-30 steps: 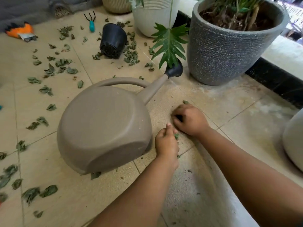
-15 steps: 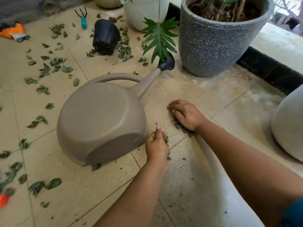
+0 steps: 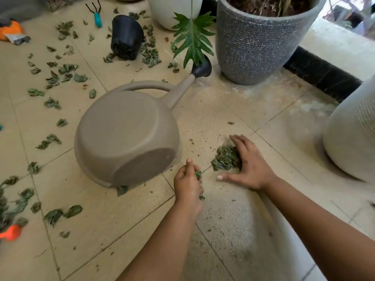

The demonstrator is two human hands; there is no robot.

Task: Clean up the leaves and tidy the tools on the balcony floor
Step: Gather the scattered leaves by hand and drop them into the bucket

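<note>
Green dry leaves lie in a small pile (image 3: 225, 159) on the tiled floor (image 3: 253, 110), near us and right of centre. Our right hand (image 3: 246, 165) rests flat beside that pile with fingers straight and thumb spread, cupping its right edge. Our left hand (image 3: 187, 184) is curled round a few leaves (image 3: 198, 175); how many it holds is hidden inside the fist.

Just left of the hands a brown watering can (image 3: 125, 136) lies tipped on its side, its bottom facing us, so we cannot see what is in it. One leaf (image 3: 121, 190) is partly caught under its near edge. Far left, loose leaves (image 3: 60, 72) are scattered across the tiles around a black pot (image 3: 126, 36) lying on its side, and a small teal hand rake (image 3: 97, 14) lies beyond. An orange tool (image 3: 11, 232) is cut off at the near left edge. On the far side, a grey planter (image 3: 257, 45) holds soil and stems, cut off at the top.
</note>
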